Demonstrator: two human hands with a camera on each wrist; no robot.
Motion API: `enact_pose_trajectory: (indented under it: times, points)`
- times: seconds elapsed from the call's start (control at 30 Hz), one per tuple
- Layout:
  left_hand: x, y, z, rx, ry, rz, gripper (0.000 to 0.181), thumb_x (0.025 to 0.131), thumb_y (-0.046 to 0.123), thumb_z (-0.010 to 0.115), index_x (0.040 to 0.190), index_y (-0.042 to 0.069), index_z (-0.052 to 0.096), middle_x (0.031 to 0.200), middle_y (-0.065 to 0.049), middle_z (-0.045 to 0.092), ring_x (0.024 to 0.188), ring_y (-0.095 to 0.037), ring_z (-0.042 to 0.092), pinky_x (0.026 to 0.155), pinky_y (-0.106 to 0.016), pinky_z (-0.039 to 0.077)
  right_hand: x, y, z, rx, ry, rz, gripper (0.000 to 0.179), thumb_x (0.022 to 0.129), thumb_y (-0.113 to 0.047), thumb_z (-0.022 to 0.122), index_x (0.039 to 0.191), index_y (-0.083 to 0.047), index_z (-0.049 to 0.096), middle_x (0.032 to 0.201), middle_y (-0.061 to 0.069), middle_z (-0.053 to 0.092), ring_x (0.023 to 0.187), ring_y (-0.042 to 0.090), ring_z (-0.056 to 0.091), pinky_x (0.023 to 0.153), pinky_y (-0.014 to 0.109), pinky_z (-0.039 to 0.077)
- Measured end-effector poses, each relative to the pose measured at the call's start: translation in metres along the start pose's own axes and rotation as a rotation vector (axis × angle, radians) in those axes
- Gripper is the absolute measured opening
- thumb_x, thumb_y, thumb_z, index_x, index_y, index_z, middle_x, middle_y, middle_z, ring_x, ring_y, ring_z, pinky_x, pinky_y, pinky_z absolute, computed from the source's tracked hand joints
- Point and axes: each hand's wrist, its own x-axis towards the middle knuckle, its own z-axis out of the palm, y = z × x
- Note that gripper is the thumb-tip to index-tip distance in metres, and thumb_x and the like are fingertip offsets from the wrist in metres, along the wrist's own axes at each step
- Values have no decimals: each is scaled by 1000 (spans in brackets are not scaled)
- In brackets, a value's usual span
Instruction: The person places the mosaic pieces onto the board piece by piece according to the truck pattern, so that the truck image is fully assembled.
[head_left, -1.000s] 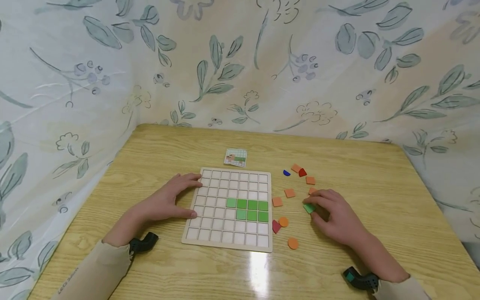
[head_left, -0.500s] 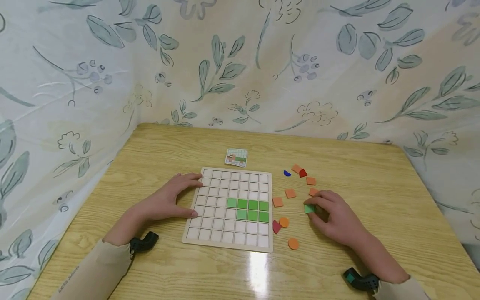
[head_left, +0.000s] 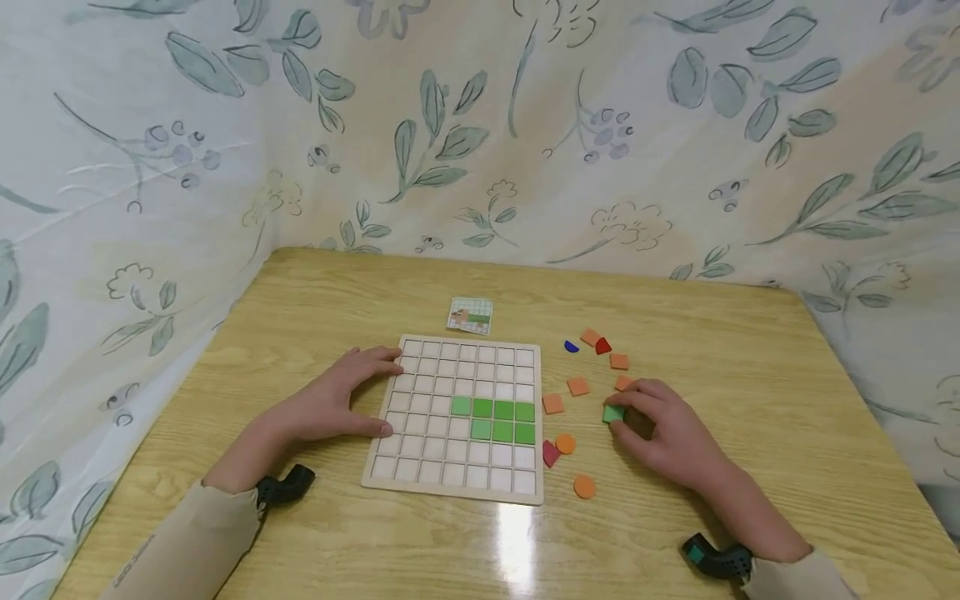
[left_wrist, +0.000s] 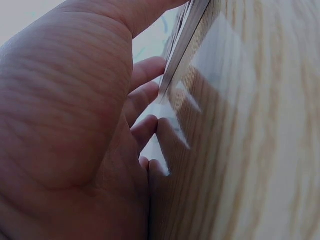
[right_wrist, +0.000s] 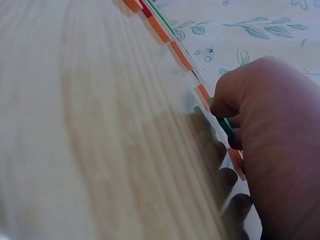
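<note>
Right of centre in the head view, the right hand point(head_left: 667, 429) pinches a light green square tile point(head_left: 612, 413) between thumb and fingers, close to the worktop point(head_left: 330, 533). Partly hidden at its fingers is an orange square point(head_left: 624, 382); whether the hand touches it is hard to tell from here. At left of centre, the left hand point(head_left: 341, 402) is spread wide, thumb well apart from the fingers, and touches the left edge of a pale gridded board point(head_left: 453, 494) in the lower middle of the frame.

On the board, toward its right side, seven green tiles point(head_left: 504, 410) fill cells in two neighbouring rows: four in the upper row, three in the lower. Between the board and the right hand, more orange squares point(head_left: 578, 387) lie scattered, one just beside the board's right edge. Above them sit a blue half-round piece point(head_left: 572, 347) and a red piece point(head_left: 603, 345), the latter beside another orange square. Lower down, a crimson piece point(head_left: 551, 453) lies next to an orange disc point(head_left: 566, 443), with a second disc point(head_left: 584, 487) below. Above the board is a small printed card point(head_left: 470, 316). Leaf-patterned cloth point(head_left: 465, 100) fills the upper frame.
</note>
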Motion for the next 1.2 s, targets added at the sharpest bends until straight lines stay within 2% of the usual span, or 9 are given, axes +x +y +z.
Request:
enact_pose_trajectory:
  times: [0.27,0.43,0.63,0.73,0.97,1.2]
  points:
    - [-2,-1,0,-10,-3,-19,88,86,51,93,157,15,57,176,-2,35,165,-28,23,136,-53,2,6,-3,11,13,23,15,28,86,-3,87,112,-12,81,110,-6,68,103,15,59,93,15,45]
    - [-4,-4,0,-6,-1,-20,88,85,49,94,157,15,57,176,-2,35,165,-30,22,135,-55,2,21,-10,22,20,43,25,25,88,-8,86,113,-11,81,109,-5,67,101,14,58,89,19,46]
    - [-2,-6,1,-7,-1,0,87,86,48,93,158,16,56,176,-5,35,165,-33,22,134,-59,1,47,-22,36,57,80,-44,26,89,-9,85,115,-6,80,111,-1,69,100,17,61,88,28,52]
    - [0,-6,1,-1,-5,3,88,86,49,93,158,16,56,176,-4,35,165,-30,23,135,-57,0,58,-29,44,71,83,-75,27,89,-10,85,115,-5,81,111,1,69,97,17,60,82,31,53]
    - [1,-6,3,-2,2,10,88,85,50,93,157,15,57,175,-3,35,164,-30,23,135,-57,1,79,-50,62,83,41,-128,29,90,-12,85,118,-6,81,114,3,70,99,18,58,74,33,54]
    - [0,-5,2,-7,4,-1,89,85,50,94,158,14,57,176,-4,35,164,-31,23,134,-58,1,93,-78,80,75,-15,-178,26,93,-16,83,117,-8,81,113,2,70,105,20,62,84,39,60]
